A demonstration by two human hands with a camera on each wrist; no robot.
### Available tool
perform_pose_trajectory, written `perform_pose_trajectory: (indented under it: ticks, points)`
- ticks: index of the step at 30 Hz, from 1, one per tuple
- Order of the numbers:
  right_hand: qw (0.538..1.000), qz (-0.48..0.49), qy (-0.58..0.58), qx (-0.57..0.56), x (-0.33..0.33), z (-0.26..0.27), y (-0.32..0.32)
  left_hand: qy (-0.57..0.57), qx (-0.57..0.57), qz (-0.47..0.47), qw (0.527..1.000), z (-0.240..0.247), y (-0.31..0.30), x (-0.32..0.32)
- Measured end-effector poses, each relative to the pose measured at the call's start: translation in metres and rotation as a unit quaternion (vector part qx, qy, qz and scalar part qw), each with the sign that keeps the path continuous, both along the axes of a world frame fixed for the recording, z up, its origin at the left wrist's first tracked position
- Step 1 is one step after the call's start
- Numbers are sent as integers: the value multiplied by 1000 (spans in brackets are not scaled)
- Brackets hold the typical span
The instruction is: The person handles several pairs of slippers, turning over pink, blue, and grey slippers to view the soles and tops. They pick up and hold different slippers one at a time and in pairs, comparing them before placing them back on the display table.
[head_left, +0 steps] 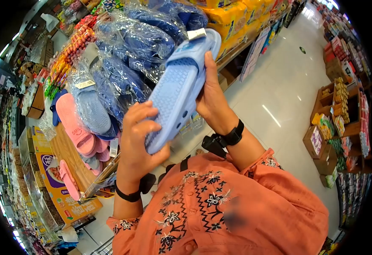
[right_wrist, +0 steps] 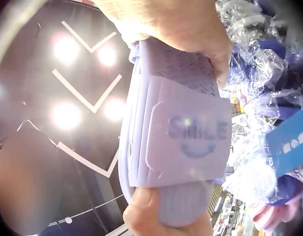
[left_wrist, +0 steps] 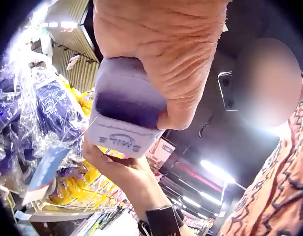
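Observation:
A light blue slipper (head_left: 175, 87) with a textured footbed is held up at a slant in front of the chest. My right hand (head_left: 215, 93) grips it from the right near the strap, thumb along its edge. My left hand (head_left: 139, 136) holds the heel end with curled fingers, its thumb low on the near side. A white tag (head_left: 196, 34) sits at the strap end. The wide strap (right_wrist: 191, 132) reads SMILE above a curved smile mark in the right wrist view. In the left wrist view, the same slipper (left_wrist: 127, 132) shows its strap between both hands.
Plastic-wrapped dark blue slippers (head_left: 143, 40) are heaped behind the hands. Pink slippers (head_left: 75, 123) and a wrapped light blue slipper (head_left: 92, 106) lie at the left on a wooden stand (head_left: 62, 146). Yellow packages (head_left: 228, 19) are stacked behind. A tiled aisle (head_left: 275, 93) runs along the right.

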State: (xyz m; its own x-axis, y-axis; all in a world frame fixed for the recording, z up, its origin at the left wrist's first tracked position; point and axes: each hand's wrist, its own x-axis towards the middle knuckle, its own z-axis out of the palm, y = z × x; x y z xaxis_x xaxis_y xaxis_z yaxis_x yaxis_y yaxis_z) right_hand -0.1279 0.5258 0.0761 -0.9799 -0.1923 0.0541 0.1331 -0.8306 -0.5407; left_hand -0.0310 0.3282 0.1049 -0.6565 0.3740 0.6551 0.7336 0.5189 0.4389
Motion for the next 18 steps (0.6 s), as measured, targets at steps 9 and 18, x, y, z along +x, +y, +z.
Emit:
perform_pose_trajectory:
  ticks: [9, 18]
  points:
    - [998, 48, 17, 49, 10, 9, -11, 53, 33, -11, 998, -3, 5, 3]
    - [990, 92, 13, 101, 18, 3, -25, -9, 84, 31, 996, -11, -8, 16]
